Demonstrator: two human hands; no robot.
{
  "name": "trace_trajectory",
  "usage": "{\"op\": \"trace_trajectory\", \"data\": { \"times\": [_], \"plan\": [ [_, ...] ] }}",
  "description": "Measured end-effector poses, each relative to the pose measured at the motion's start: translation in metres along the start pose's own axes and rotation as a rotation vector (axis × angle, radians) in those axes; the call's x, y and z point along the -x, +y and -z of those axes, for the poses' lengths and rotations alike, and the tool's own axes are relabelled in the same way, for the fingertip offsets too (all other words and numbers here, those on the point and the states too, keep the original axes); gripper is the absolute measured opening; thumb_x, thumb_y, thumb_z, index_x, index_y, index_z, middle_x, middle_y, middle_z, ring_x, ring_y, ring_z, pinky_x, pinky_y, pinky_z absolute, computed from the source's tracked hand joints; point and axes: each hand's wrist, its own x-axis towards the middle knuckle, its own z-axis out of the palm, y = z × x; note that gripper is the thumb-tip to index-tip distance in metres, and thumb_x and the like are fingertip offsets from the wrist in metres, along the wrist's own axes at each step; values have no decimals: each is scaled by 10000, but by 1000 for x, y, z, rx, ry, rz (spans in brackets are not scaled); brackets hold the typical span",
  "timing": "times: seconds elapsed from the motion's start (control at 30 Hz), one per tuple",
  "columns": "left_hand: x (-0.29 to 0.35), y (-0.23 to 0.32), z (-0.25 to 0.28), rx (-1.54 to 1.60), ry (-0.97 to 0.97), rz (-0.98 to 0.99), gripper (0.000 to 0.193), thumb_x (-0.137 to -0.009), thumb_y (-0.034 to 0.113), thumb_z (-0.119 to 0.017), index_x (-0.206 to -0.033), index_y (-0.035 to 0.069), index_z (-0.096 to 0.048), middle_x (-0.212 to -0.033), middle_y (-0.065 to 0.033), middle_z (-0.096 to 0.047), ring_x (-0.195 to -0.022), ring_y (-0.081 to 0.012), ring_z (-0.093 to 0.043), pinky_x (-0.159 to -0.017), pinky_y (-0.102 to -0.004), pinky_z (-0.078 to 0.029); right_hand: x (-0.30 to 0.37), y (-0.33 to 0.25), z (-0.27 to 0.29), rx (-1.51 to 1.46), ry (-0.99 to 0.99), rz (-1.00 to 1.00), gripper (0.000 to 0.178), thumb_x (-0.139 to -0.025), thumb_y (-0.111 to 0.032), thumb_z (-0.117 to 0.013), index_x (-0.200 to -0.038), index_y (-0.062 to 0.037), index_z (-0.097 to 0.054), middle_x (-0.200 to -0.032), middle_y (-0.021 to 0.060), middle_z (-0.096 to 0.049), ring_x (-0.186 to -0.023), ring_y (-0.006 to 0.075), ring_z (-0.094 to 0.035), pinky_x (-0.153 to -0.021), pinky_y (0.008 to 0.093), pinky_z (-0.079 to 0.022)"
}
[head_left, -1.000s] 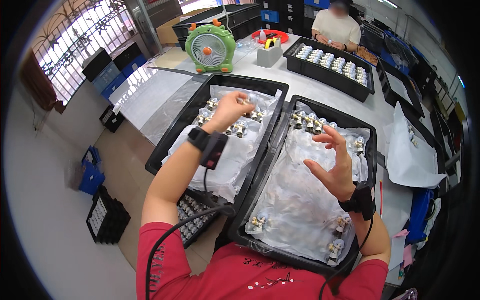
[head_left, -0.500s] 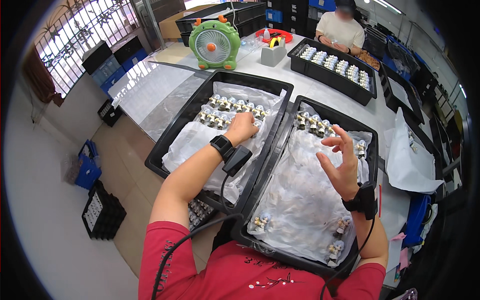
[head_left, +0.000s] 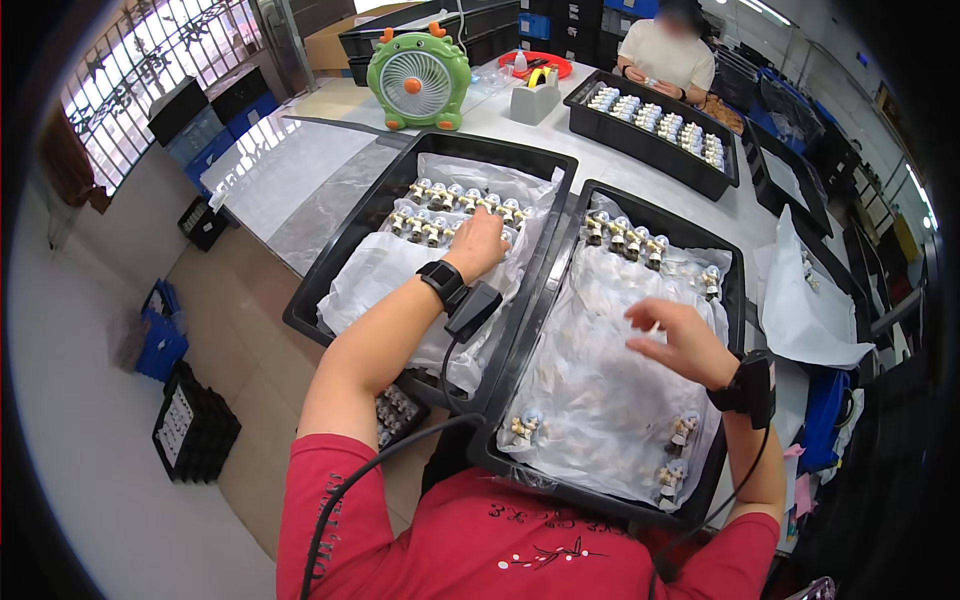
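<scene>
My left hand (head_left: 480,243) reaches into the left black tray (head_left: 345,262). Its fingers curl down around a small figurine (head_left: 508,238) at the right end of the nearer row, which the hand partly hides. Two rows of light-blue-haired figurines (head_left: 452,197) stand there on white wrapping sheet (head_left: 385,275). Over the middle of the right black tray (head_left: 742,300), my right hand (head_left: 685,342) hovers with fingers apart and nothing visible in them, slightly blurred. A short row of similar figurines (head_left: 627,240) stands at that tray's far end; single figurines (head_left: 672,482) lie near its corners.
Beyond the trays stand a green fan (head_left: 415,82), a tape dispenser (head_left: 535,98) and another black tray (head_left: 650,150) of figurines. A co-worker (head_left: 668,55) sits behind it. White sheeting (head_left: 812,300) drapes at the right. A cable (head_left: 385,455) runs from my left wrist device.
My right hand has come down toward me and turned its fingers leftward over the right tray. My left hand stays at the row's end with slight movement. The view has shifted a little.
</scene>
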Motion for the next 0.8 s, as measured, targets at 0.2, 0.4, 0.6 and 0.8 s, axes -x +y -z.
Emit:
{"op": "trace_trajectory", "data": {
  "times": [0.2,0.4,0.6,0.8],
  "plan": [
    [3,19,11,320,-150,-170,213,-827,135,-571,-976,32,-684,-969,-204,-618,-805,-393,-609,-771,-415,-500,55,-11,5,238,-857,-150,421,-729,-256,-719,-1053,-32,-569,-942,176,-629,-904,348,-608,-789,404,-473],
    [8,45,38,961,-412,181,363,-931,129,-490,-1288,62,-490,-1034,-50,-592,-880,-178,-620,-761,-318,-518,75,-3,-2,215,-938,-266,450,-667,-232,-734,-1030,-37,-554,-947,167,-613,-903,363,-600,-775,423,-470],
    [16,50,100,1260,-222,142,388,-926,150,-544,-1301,87,-465,-1156,-57,-559,-974,-147,-594,-828,-311,-503,82,-13,3,567,-754,-177,461,-651,-251,-756,-1018,-51,-562,-1011,164,-559,-906,376,-594,-796,422,-490],
    [42,97,121,1299,-302,-74,270,-915,174,-585,-1161,62,-587,-1027,-45,-630,-949,-121,-605,-823,-267,-489,81,-3,7,590,-852,-399,461,-650,-280,-766,-1012,-63,-582,-993,186,-567,-917,367,-595,-798,412,-498]
  ]
}}
